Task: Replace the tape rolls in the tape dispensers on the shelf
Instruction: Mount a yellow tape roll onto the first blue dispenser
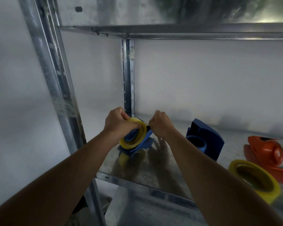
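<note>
A blue tape dispenser stands at the left end of the metal shelf with a yellow tape roll sitting on its hub. My left hand grips the top of that roll and the dispenser. My right hand is curled just to the right of the roll and pinches what looks like the tape's free end at the dispenser's front. A second, dark blue dispenser with a bare blue hub stands to the right. Further right an orange dispenser lies behind a loose yellow tape roll.
A metal upright rises right behind my hands, and the front post stands at the left. The upper shelf hangs overhead. White walls close the back and left side.
</note>
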